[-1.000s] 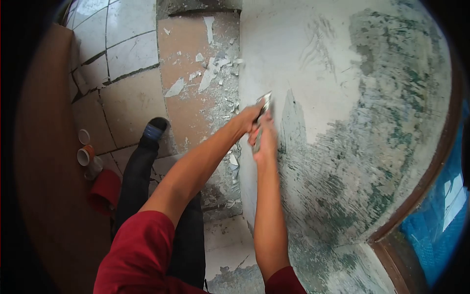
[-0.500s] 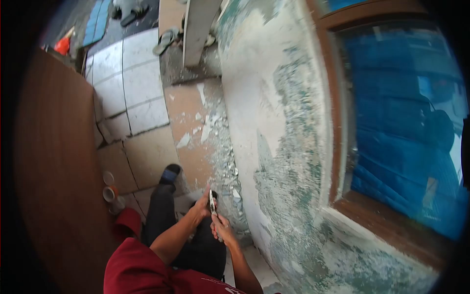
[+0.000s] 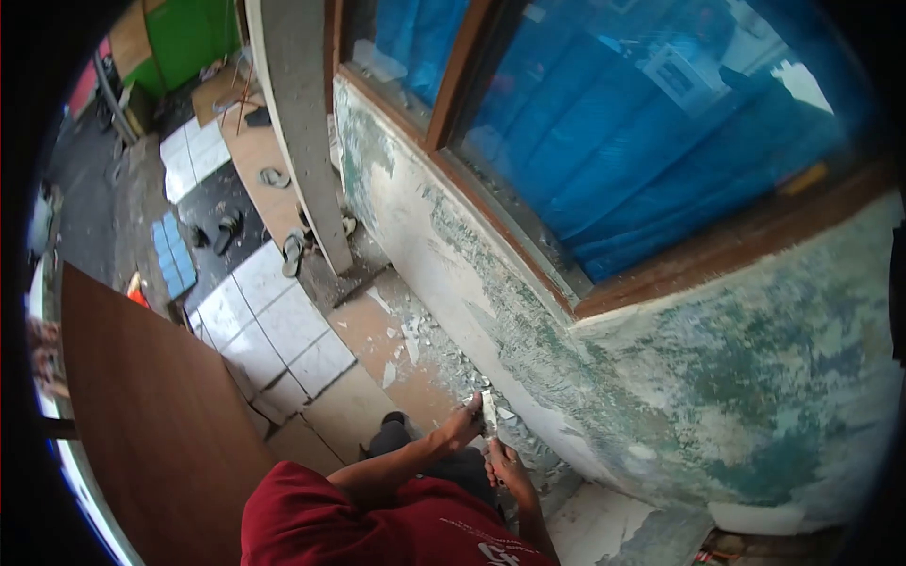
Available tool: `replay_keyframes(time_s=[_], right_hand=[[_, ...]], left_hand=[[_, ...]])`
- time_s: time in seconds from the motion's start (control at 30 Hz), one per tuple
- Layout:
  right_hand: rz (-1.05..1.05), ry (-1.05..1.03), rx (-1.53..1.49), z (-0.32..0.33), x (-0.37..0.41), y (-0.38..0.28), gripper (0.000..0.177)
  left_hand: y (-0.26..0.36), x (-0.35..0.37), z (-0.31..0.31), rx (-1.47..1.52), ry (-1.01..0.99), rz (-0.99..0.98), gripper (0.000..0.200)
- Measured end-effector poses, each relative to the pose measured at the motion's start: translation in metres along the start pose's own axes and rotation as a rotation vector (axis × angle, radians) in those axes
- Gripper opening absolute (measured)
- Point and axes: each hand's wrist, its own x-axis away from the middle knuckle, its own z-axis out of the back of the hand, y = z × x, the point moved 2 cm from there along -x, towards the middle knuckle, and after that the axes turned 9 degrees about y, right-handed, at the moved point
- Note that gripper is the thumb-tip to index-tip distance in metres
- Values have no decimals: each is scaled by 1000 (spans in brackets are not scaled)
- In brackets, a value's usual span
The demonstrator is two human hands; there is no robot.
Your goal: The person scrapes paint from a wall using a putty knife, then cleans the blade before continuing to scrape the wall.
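Low in the head view, my right hand point(image 3: 508, 466) is wrapped round the handle of a scraper point(image 3: 489, 413), whose pale blade points up and away from me. My left hand point(image 3: 462, 424) is at the blade's left side, its fingers pressed together against the blade near its tip. Beside both hands rises the wall point(image 3: 623, 406), with patchy green and white paint. Paint flakes point(image 3: 412, 338) lie on the floor along the wall's foot.
A brown-framed window point(image 3: 604, 304) with blue sheeting behind it is above the wall. A brown board point(image 3: 151, 406) stands at the left. Floor tiles point(image 3: 269, 325), sandals point(image 3: 228, 231) and a grey pillar point(image 3: 297, 123) are farther off.
The view has turned right and up, showing more of the window and wall. The scraper is still between my hands, and its blade now shows broader and paler.
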Motion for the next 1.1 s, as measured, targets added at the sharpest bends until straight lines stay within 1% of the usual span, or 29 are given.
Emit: replay_keyframes(time_s=[0.07,0.1,0.17,0.27,0.3,0.33,0.37,0.4,0.43,0.47,0.5,0.53,0.57,0.63,0.67,0.7,0.73,0.8,0.83,0.9,0.93,0.97,1.0,1.03,1.07,1.1], right_hand=[[26,9,5,4,25,-15,47],[59,3,13,6,31,-19,47],[102,-8,14,12,38,-22,47],[161,49,76,15,48,-37,42],[181,-6,33,16,42,-32,35],[218,-36,-38,17,43,-29,34],[254,-63,-112,17,49,-34,33],[291,-87,-190,17,54,-39,35],[295,-169,-323,17,60,-44,41],[259,-164,-426,11,65,-50,42],[221,-156,-525,7,68,-58,43],[183,-148,-620,4,74,-70,45],[231,-171,-658,1,84,-89,41],[46,-232,-1014,-13,67,-104,37],[-51,-272,-1194,-23,55,-110,35],[-93,-416,-1336,-31,38,-116,26],[-119,-424,-1429,-44,28,-132,24],[-184,-443,-1629,-74,12,-165,19],[-229,-393,-1666,-91,4,-183,13],[-80,-488,-1711,-131,-32,-203,13],[-4,-524,-1726,-145,-39,-218,13],[50,-447,-1789,-158,-41,-231,12],[29,-304,-1801,-164,-36,-253,7],[-10,-297,-1835,-176,-49,-259,8],[-50,-291,-1867,-188,-62,-262,10],[-64,-215,-1858,-193,-63,-269,11]], left_hand=[[-3,15,-22,298,40,93,43],[2,22,-25,243,-21,79,43],[7,32,-35,291,-21,46,43],[13,35,-49,366,-23,-5,46],[18,40,-56,364,-10,-13,47],[23,41,-61,361,-2,-23,48],[24,38,-60,361,-50,-6,47],[23,36,-58,328,-5,0,47],[24,34,-57,287,40,7,46],[28,33,-56,243,83,18,45],[38,43,-64,24,94,-34,43],[47,53,-72,39,70,23,43],[58,62,-78,55,46,79,43],[75,52,-73,109,36,165,40],[88,37,-57,51,-155,137,39],[100,34,-52,33,-62,112,38],[116,27,-49,11,25,82,37],[157,8,-23,47,-150,197,36],[179,4,-12,67,-228,263,36],[225,1,7,-27,-141,348,37],[247,3,6,-69,-100,391,38],[265,10,4,-117,-59,384,41],[276,3,14,-128,-68,426,41],[286,-3,21,-127,-71,485,41],[293,-7,27,-86,-123,561,40],[301,-10,31,-49,-174,638,40]])
